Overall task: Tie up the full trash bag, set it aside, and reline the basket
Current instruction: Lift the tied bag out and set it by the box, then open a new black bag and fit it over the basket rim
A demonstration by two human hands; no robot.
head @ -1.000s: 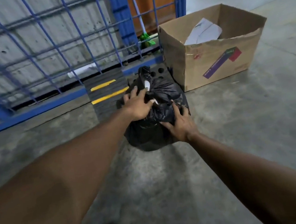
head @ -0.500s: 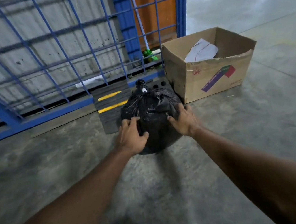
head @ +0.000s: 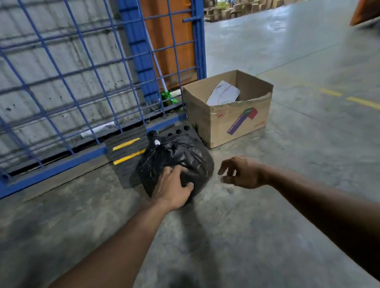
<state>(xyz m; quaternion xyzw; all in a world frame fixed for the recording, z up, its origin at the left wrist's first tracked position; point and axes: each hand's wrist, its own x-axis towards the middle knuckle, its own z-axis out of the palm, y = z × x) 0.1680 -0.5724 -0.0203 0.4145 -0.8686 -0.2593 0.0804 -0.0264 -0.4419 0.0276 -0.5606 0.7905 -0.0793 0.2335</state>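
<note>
The full black trash bag [head: 181, 156] sits knotted on the concrete floor, its tied neck pointing up at the back. My left hand [head: 173, 187] rests flat on the bag's near side, fingers spread against the plastic without gripping it. My right hand [head: 241, 172] hovers just to the right of the bag, clear of it, fingers apart and curled, holding nothing. No basket is in view.
An open cardboard box [head: 234, 117] with white paper inside stands just right of the bag. A black rubber ramp with yellow stripes [head: 126, 151] lies behind it, against a blue wire fence [head: 50, 73]. Concrete floor stretches away to the right, with stacked boxes far off.
My right hand has let go of the bag and drawn off to the right. My left hand slid down its near side. The view has lifted and pulled back.
</note>
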